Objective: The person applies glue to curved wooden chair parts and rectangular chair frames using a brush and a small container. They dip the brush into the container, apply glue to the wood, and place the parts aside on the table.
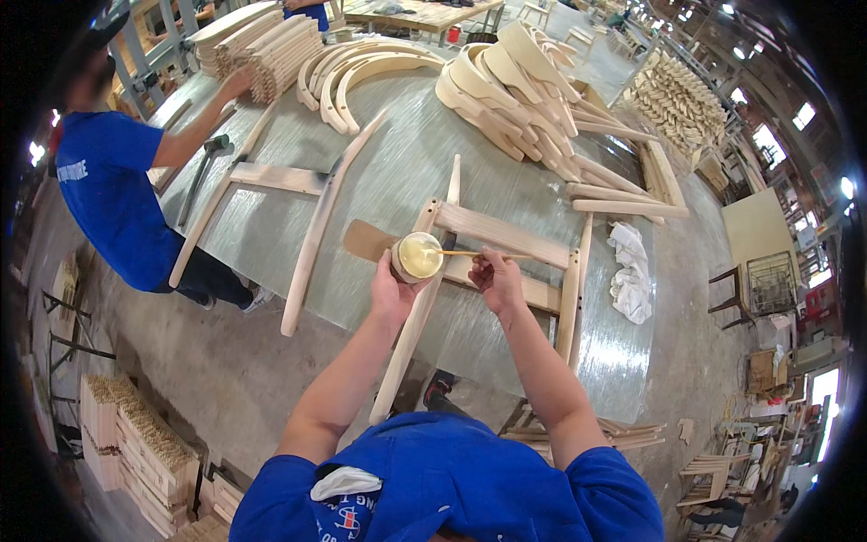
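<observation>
My left hand is closed round a small round tub of pale yellow, creamy stuff that looks like glue. My right hand pinches a thin stick, and its tip reaches into the tub; whether it ends in a brush I cannot tell. Below both hands lies a pale wooden chair frame with long side posts, crosswise rails and dark holes at the joints. A flat brown piece lies left of the tub.
Another frame lies to the left, near a mallet. A co-worker in blue reaches toward stacked slats. Curved wooden parts are piled at the back of the table. A white cloth lies right.
</observation>
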The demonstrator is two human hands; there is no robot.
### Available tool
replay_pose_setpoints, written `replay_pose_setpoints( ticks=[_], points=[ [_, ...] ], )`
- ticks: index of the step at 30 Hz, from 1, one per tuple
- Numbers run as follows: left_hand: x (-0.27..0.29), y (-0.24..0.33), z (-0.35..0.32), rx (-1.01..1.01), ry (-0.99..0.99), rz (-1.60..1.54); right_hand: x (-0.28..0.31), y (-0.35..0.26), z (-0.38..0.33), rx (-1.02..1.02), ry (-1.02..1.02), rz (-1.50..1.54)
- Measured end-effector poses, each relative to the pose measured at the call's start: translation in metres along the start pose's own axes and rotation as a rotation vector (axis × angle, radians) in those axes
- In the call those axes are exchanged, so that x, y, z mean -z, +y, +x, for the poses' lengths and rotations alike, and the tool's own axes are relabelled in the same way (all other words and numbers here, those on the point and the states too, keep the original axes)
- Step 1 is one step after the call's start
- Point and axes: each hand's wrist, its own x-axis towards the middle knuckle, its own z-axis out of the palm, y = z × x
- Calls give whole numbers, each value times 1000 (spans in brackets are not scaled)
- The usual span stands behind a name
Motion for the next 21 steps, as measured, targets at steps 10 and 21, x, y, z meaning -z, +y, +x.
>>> replay_pose_setpoints(
  ticks=[10, 21],
  points=[
    [-1, -14, 33, 16, 94, 46, 15, -5, 24, 1, 58, 23],
    [60, 8, -30, 14, 169, -30, 6, -18, 41, 465, -99, -864]
  ],
)
